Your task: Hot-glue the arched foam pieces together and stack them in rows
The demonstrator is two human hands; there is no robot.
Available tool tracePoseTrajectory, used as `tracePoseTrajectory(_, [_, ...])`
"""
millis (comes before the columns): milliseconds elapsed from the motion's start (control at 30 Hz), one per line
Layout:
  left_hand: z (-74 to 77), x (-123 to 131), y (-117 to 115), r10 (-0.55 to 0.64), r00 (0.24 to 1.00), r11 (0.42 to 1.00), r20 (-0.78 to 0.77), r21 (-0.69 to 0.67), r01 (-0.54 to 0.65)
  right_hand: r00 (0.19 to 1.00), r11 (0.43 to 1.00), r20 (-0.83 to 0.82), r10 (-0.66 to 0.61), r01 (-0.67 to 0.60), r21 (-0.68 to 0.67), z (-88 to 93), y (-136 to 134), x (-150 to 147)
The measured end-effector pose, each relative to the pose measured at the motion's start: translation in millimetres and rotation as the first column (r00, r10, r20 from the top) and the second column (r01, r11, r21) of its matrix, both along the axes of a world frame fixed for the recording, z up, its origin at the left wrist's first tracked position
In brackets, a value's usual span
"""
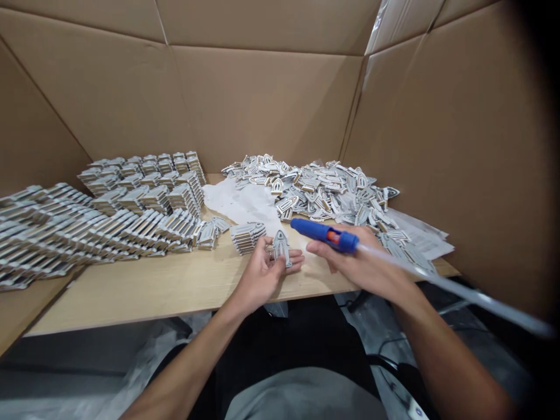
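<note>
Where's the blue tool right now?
In the head view, the blue tool is just right of centre, held in the right hand, its tip slightly above and right of the grey pointed piece in the left hand.

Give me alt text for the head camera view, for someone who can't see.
A person's left hand holds a small gray arched piece; the right hand holds a blue tool with a clear rod. On a wooden table, similar stacked pieces sit at left and a loose heap at right, before cardboard walls.

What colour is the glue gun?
The glue gun is blue with some orange, seen in the head view.
</note>
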State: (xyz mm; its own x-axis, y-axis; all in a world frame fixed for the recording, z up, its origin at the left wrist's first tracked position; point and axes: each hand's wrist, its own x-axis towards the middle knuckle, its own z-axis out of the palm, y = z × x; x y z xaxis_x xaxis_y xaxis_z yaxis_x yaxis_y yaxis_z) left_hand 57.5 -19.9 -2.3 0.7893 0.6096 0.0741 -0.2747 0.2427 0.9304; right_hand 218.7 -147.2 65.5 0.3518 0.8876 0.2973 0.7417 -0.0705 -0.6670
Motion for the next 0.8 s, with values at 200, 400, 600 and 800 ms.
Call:
tracePoseTrajectory(200, [2.3, -1, 0, -0.08, 0.996, 0.992, -0.041, 0.094, 0.084, 0.737, 0.991, -0.666, 0.112, -0.035, 0.128, -0.9, 13, 9])
tracePoseTrajectory(400, [0.8, 0, 1, -0.07, 0.995, 0.979, -0.076, 0.185, 0.083, 0.476, 0.982, -0.871, 0.12, 0.074, 0.176, -2.0, 17, 24])
tracePoseTrajectory(600, [-0.4, -2, 3, -0.075, 0.993, 0.962, -0.094, 0.254, 0.097, 0.29, 0.97, -0.941, 0.176, 0.113, 0.216, -7.4, 19, 39])
tracePoseTrajectory(800, [3.0, -4, 2, -0.03, 0.987, 0.951, -0.158, 0.301, 0.077, 0.243, 0.974, -0.945, 0.217, 0.003, 0.225, -4.2, 12, 41])
